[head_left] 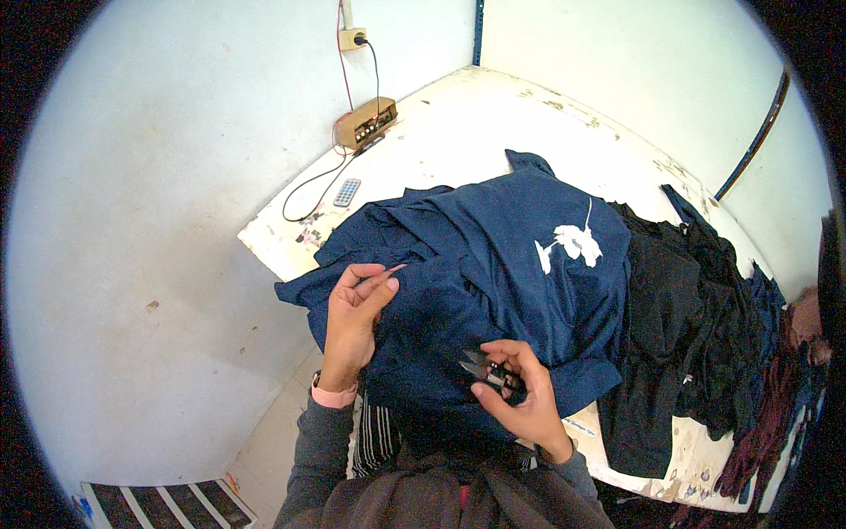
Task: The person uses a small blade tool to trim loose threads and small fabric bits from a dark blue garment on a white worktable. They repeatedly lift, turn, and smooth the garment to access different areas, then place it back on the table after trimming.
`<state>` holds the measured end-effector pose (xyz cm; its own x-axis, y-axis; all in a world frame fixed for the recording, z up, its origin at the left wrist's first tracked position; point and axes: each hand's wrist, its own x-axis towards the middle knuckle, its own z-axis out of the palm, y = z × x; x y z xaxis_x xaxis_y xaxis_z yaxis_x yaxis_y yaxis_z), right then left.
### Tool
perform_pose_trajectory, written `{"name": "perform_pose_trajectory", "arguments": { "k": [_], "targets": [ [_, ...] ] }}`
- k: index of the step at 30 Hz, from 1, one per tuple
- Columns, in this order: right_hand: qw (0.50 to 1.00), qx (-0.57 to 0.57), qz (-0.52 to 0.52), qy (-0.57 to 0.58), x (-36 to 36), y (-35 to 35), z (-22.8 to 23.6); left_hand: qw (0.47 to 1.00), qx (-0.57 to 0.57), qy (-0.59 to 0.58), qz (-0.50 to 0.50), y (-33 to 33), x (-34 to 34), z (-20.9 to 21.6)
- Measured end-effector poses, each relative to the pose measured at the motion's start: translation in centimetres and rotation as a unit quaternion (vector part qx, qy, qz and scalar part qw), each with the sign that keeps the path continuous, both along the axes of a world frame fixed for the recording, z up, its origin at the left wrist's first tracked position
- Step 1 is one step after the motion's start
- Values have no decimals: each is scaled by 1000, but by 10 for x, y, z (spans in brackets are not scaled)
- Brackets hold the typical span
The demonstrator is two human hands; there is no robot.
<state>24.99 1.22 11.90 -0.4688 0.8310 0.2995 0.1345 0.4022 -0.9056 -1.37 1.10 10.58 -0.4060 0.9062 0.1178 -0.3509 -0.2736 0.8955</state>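
A navy blue garment (493, 229) with a white flower print is spread in folds over the table in front of me. My left hand (354, 313) is above its left part, thumb and fingers pinched together. A thin reddish sliver shows at those fingertips, too small to name. Over the garment's lower part, my right hand (529, 397) is closed around small black thread snips (499, 377). Their blades point up and left, apart at the tips. The snips' handles are partly hidden by my fingers.
Black clothes (661, 326) lie to the right of the navy garment, with maroon fabric (767, 423) hanging off the table's right edge. A wooden box (368, 123) with cables and a small remote control (347, 192) are at the back left. Walls border the white table (449, 115).
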Motion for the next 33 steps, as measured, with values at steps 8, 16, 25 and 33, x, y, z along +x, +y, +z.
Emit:
{"name": "perform_pose_trajectory", "arguments": {
  "k": [8,16,25,33],
  "targets": [
    [968,221,-101,-67,-24,17,32,995,-37,-84,-42,-21,41,16],
    [953,277,-108,-67,-34,16,34,991,-44,-106,-69,-33,56,25],
    [938,319,-119,-63,-34,14,31,992,-18,-96,-74,-37,55,22],
    [943,316,-92,-44,-29,11,24,982,-1,-178,-63,-37,56,26]
  ]
}}
